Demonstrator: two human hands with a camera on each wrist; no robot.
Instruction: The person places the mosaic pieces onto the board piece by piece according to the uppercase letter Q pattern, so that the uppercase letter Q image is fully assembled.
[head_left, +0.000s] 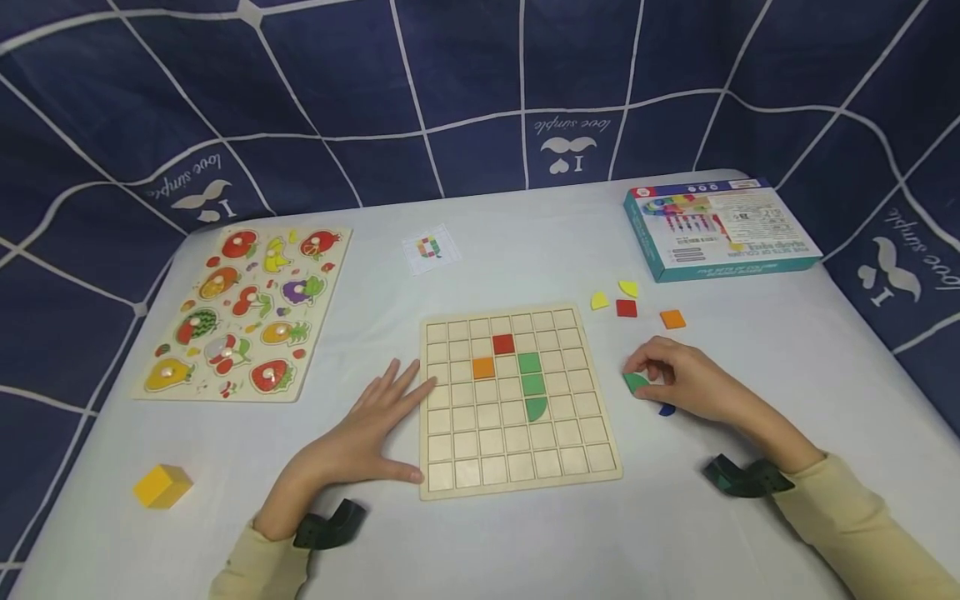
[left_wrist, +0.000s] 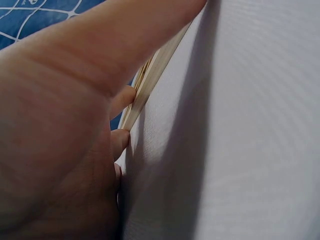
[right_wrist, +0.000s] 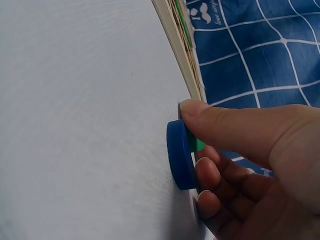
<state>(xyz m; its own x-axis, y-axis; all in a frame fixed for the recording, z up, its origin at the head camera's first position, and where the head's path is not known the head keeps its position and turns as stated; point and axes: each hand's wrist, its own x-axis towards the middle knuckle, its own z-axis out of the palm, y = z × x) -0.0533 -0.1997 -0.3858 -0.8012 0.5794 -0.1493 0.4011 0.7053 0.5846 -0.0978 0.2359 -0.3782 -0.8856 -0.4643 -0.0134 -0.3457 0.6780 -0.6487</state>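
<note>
We find the wooden grid board (head_left: 561, 458) lying flat, its left edge touched by the left hand (head_left: 360, 446). Set in its cells we record a red square (head_left: 503, 344), an orange square (head_left: 483, 367) and, in one column, two green squares (head_left: 533, 384) above a green quarter-circle (head_left: 536, 408). The right hand (head_left: 693, 383) pinches a partly covered green piece (head_left: 634, 382) near a blue piece (head_left: 667, 410).

Evenly bright around the grid board (head_left: 498, 417) in the head view; too soft for small print on the box (head_left: 738, 229) beyond and right of it. Dimmer from the left wrist, blurred over the left hand (left_wrist: 55, 125), broadly shadowed on the table (left_wrist: 265, 125) beside the board. Greyish from the right wrist, darker below the board.
</note>
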